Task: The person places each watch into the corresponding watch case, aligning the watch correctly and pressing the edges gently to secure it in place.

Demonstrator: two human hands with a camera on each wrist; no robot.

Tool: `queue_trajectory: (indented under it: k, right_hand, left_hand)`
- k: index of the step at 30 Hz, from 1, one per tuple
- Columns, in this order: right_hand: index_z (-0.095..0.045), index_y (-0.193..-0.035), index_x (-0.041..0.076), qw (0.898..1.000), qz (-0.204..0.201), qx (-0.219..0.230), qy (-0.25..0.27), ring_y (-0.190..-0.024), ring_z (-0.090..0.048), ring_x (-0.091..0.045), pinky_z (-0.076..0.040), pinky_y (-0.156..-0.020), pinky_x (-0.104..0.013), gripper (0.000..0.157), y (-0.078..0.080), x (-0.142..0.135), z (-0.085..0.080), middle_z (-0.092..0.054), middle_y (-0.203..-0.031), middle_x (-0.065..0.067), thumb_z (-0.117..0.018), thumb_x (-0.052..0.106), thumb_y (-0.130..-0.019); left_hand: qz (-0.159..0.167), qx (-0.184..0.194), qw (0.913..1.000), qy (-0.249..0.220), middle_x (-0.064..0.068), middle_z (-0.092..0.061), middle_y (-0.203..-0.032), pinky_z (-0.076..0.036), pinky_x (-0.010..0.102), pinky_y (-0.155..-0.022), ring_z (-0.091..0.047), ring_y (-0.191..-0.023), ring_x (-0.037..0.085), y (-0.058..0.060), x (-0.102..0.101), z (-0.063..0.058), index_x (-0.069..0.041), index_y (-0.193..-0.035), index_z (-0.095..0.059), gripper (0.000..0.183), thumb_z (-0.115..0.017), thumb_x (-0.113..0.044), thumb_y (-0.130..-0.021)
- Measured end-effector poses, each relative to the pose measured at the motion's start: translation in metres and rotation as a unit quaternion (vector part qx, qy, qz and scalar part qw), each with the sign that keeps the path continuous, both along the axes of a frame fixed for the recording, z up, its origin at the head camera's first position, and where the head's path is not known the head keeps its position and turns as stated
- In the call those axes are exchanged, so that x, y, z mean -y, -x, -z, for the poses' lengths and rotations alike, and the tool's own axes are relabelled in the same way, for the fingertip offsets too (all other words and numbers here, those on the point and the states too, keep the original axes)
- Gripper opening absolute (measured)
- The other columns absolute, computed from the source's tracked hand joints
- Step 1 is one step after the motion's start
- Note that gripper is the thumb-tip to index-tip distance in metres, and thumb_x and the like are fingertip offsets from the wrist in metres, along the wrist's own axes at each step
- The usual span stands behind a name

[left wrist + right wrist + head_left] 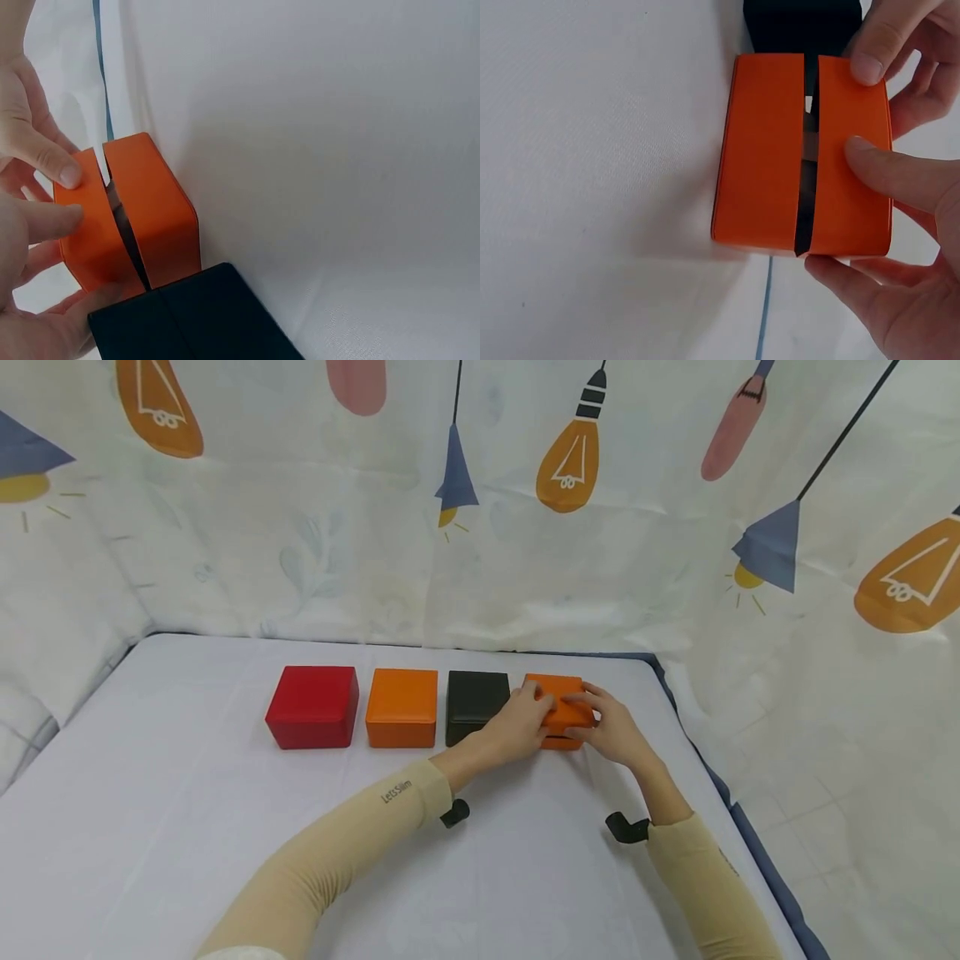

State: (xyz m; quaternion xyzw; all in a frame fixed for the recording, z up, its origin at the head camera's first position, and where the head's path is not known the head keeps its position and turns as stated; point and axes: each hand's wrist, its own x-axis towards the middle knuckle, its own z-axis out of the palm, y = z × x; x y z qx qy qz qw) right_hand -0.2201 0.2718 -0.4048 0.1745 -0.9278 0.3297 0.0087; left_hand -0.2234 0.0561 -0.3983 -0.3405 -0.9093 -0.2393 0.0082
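Note:
Both hands are at the rightmost orange box (560, 693), whose lid (851, 180) stands a little apart from its base (761, 150), with a dark slit between them. My left hand (520, 727) holds the lid from the left, its thumb on the front face. From the right side my right hand (617, 731) grips the same lid, thumb also on the front. Through part of the slit in the right wrist view, the inside looks dark. Close to my left hand is a dark green-black box (476, 702), partly covered by that hand.
Another orange box (401, 708) and a larger red box (312, 706) stand in the same row to the left. They rest on a white-covered table (187, 827). A printed curtain (337, 543) hangs behind, and the table's dark edge (697, 752) runs along the right.

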Motion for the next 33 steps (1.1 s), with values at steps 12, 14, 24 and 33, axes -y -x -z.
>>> queue_trajectory:
  k: [12, 14, 24, 33]
  right_hand:
    - [-0.065, -0.134, 0.005, 1.000, -0.014, 0.012, 0.017, -0.139, -0.041, -0.048, -0.046, -0.103, -0.059, 0.047, 0.000, -0.004, 0.004, -0.036, -0.159, -0.025, -0.078, -0.002, -0.089]
    - [-0.064, -0.135, 0.006, 0.999, -0.017, 0.016, 0.022, -0.138, -0.043, -0.049, -0.045, -0.104, -0.060, 0.048, -0.001, -0.006, 0.005, -0.035, -0.159, -0.024, -0.078, -0.001, -0.089]
    - [-0.041, -0.156, 0.012, 0.993, 0.038, 0.097, 0.056, -0.141, -0.043, -0.042, -0.048, -0.102, -0.057, 0.073, -0.002, -0.023, 0.001, -0.037, -0.161, -0.014, -0.075, 0.035, -0.096]
    - [-0.047, -0.151, 0.006, 0.994, 0.088, 0.066, 0.026, -0.138, -0.046, -0.043, -0.046, -0.105, -0.057, 0.055, -0.004, -0.044, 0.005, -0.044, -0.155, -0.021, -0.065, 0.026, -0.103]
  left_hand:
    - [0.000, -0.040, 0.9985, 0.038, 0.019, -0.051, -0.127, -0.051, 0.039, -0.095, -0.052, -0.109, 0.033, -0.002, 0.001, 0.006, -0.008, -0.127, -0.063, 0.028, -0.065, -0.019, -0.101]
    - [-0.001, -0.036, 0.9987, 0.036, 0.017, -0.051, -0.128, -0.052, 0.039, -0.096, -0.051, -0.111, 0.032, -0.002, 0.003, 0.007, -0.009, -0.126, -0.064, 0.028, -0.066, -0.020, -0.101]
    - [0.024, -0.009, 0.9955, -0.092, 0.008, -0.054, -0.128, -0.047, 0.034, -0.101, -0.045, -0.123, 0.026, -0.008, 0.027, 0.007, -0.012, -0.116, -0.069, 0.016, -0.068, -0.016, -0.100]
    - [-0.009, 0.012, 0.9905, -0.136, 0.008, -0.056, -0.130, -0.043, 0.042, -0.109, -0.046, -0.129, 0.030, -0.009, 0.066, 0.003, -0.013, -0.113, -0.070, 0.013, -0.069, -0.017, -0.100]
